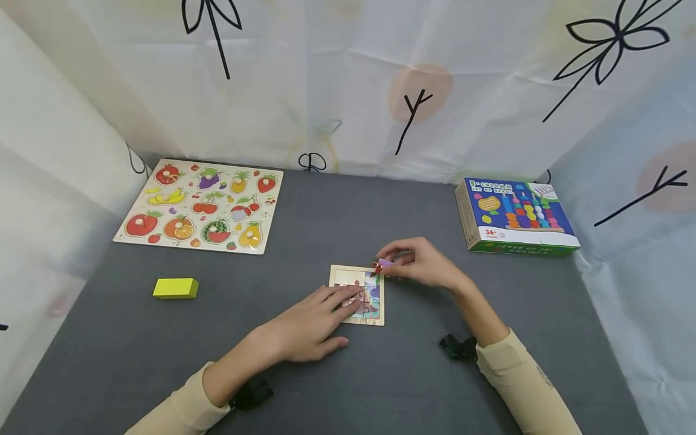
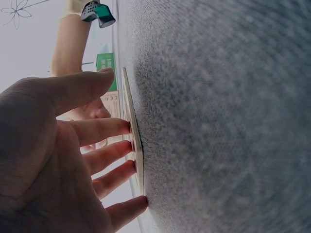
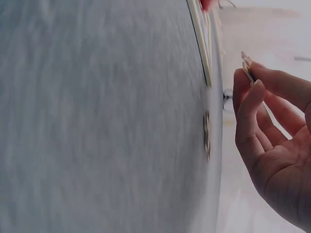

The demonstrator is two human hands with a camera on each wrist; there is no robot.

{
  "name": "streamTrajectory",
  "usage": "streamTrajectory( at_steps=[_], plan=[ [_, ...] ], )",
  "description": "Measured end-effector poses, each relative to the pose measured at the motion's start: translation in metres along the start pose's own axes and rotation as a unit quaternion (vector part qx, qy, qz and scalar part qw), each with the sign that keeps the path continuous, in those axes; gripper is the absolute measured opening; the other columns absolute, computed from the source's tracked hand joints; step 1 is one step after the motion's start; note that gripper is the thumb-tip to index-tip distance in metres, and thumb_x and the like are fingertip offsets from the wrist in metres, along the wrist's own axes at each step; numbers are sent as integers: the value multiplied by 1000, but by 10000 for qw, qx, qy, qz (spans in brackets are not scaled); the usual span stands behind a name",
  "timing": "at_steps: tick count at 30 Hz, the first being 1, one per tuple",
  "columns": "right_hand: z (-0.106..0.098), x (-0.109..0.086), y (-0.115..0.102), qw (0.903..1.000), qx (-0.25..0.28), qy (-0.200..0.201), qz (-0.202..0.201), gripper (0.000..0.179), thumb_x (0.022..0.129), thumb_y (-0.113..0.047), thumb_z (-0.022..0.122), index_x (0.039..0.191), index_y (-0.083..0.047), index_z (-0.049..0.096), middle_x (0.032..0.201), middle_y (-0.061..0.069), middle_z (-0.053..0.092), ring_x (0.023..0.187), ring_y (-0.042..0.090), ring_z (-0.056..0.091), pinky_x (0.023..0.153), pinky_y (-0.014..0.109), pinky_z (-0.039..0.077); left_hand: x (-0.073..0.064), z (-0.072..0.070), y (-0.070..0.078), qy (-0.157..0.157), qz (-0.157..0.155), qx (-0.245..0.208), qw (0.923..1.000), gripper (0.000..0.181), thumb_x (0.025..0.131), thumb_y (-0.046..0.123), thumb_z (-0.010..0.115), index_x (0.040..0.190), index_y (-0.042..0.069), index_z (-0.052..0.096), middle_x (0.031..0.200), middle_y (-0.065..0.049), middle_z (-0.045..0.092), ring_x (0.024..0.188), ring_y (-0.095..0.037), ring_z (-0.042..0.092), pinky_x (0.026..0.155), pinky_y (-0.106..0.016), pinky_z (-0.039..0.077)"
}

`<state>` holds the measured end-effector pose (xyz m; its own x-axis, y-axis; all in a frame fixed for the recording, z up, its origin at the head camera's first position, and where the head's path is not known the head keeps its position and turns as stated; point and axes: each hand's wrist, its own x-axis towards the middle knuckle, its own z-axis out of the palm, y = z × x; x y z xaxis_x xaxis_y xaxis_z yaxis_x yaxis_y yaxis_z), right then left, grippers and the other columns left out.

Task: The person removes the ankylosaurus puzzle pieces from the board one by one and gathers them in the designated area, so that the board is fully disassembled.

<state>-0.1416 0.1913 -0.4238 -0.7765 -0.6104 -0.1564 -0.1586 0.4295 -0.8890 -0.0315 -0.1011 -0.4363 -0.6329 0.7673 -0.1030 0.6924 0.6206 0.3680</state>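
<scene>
A small wooden-framed jigsaw puzzle (image 1: 380, 307) lies on the grey table, partly filled with pieces and bare pale wood near its upper left. My left hand (image 1: 315, 323) rests across its left side with fingers extended, covering part of the picture. In the left wrist view, the fingertips (image 2: 127, 145) meet the edge of the thin frame (image 2: 138, 160). At the frame's upper right corner, my right hand (image 1: 421, 263) pinches a purple and brown puzzle piece (image 1: 383, 263) between thumb and fingers. The right wrist view shows this piece (image 3: 247, 68) raised above the tabletop.
Below the right hand, a thin flat piece (image 3: 207, 136) lies on the table. A fruit peg board (image 1: 185, 208) lies at the back left, with a yellow block (image 1: 176, 288) in front of it. At the back right sits a blue toy box (image 1: 519, 211). Patterned cloth hangs behind.
</scene>
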Motion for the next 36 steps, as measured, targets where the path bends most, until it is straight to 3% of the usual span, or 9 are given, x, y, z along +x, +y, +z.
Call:
streamTrajectory(
  at_steps=[8, 14, 36],
  plan=[
    [-35, -19, 17, 9993, -183, 209, 246, 25, 101, -6, 76, 125, 0, 75, 105, 20, 75, 75, 17, 72, 66, 31, 61, 4, 1, 5, -35, -46, 22, 10000, 72, 108, 42, 66, 168, 12, 41, 179, -8, 32, 162, -32, 37, 131, -52, 36],
    [-52, -31, 29, 9988, -316, 139, 350, 26, 99, -4, 76, 124, 4, 74, 103, 21, 76, 69, 16, 68, 65, 30, 59, 5, 2, 8, -72, -50, 65, 9999, 72, 109, 44, 64, 169, 12, 40, 180, -8, 31, 163, -31, 36, 132, -51, 36],
    [-60, -36, 41, 9974, -528, 108, 472, 20, 100, -5, 75, 118, 3, 78, 94, 17, 81, 71, 9, 69, 66, 29, 61, 0, -3, 7, -223, -204, 91, 9995, 72, 110, 45, 62, 170, 13, 38, 181, -6, 28, 165, -30, 32, 134, -49, 33]
  ],
)
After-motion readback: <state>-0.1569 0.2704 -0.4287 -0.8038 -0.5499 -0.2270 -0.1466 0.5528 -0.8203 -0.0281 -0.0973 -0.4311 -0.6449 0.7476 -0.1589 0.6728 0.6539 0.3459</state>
